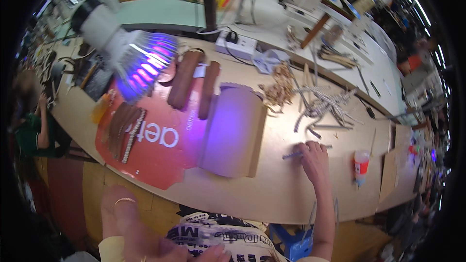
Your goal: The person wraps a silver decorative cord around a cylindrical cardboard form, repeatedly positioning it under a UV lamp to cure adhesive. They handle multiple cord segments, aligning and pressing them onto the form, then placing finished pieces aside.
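Observation:
On the right side of the table, the fingers of my right hand (314,159) are closed on a thin grey-blue rod (291,155). The rod lies level and pokes out on both sides of the hand. Whether it is a pen or a stiff strip I cannot make out. My left arm is bent and blurred at the lower left, with a gold bracelet (125,200) on it. At the bottom edge, my left hand (213,253) is close to my printed shirt; its fingers are smeared. Patterned cords (330,103) lie in a loose bundle beyond my right hand.
A bulb lamp (145,63) glows violet above a red sheet (160,165) bearing brown strips (186,80). Beside it stands a curved cardboard piece (233,131). Crumpled tan scraps (281,85), a power strip (236,44) and a red-labelled bottle (360,164) are around. Someone in green (30,131) is far left.

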`<action>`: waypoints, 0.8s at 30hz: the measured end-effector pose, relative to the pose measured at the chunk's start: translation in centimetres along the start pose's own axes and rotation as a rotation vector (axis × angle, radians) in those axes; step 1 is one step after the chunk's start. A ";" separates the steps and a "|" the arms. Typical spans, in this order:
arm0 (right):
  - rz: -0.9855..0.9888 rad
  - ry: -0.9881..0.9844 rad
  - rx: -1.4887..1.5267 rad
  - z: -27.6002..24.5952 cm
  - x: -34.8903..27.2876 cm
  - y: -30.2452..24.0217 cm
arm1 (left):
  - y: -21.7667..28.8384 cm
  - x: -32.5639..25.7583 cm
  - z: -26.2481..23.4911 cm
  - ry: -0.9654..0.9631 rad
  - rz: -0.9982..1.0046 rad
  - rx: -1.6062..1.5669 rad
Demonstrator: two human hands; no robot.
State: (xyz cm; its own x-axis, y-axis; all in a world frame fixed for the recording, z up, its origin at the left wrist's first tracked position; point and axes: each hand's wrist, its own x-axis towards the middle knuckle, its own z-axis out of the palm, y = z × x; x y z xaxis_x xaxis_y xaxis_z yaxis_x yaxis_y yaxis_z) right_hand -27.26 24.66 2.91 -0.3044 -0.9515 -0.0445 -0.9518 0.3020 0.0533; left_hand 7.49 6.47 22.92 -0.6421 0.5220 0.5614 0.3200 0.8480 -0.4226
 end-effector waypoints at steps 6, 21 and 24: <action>-0.016 -0.055 0.064 -0.5 1.1 -1.1 | -5.0 -11.0 16.4 0.076 -0.886 -0.398; 0.080 0.119 0.199 0.6 0.3 -1.4 | -16.4 -15.4 30.1 -0.426 -1.097 -0.306; 0.097 0.168 0.233 1.0 0.3 -1.5 | -15.2 -16.3 30.4 -0.384 -1.079 -0.202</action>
State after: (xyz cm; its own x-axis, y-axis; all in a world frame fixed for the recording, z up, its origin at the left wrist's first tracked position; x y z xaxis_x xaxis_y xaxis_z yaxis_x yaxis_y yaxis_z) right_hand -25.92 24.00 1.83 -0.4026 -0.9080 0.1161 -0.9074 0.3791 -0.1815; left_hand -8.11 -17.73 -1.43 -0.8069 -0.5127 0.2933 -0.4385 0.8527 0.2840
